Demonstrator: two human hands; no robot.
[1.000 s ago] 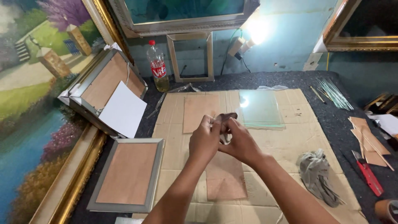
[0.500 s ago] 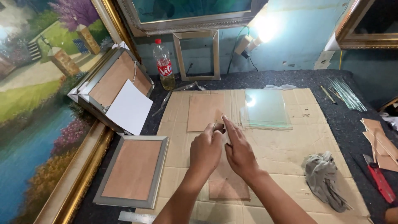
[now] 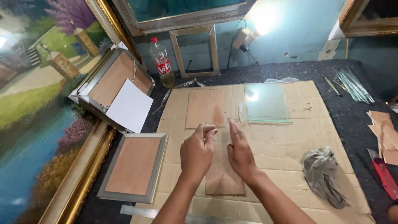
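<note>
My left hand hovers over the middle of the cardboard sheet, its thumb and forefinger pinched on a thin pin-like sliver. My right hand is just beside it, fingers stretched forward and close together, holding nothing I can see. Under both hands lies a brown backing board. A second brown board lies just beyond my fingertips. To its right is a stack of clear glass panes.
A silver frame lies face down at left, with stacked frames and white paper behind it. Against the wall stand a plastic bottle and an empty frame. At right are a grey rag, a red cutter, board offcuts and glass strips.
My hands were pressed together over the board; they have since drawn slightly apart, the right index finger now straightened. The view has shifted a little closer.
</note>
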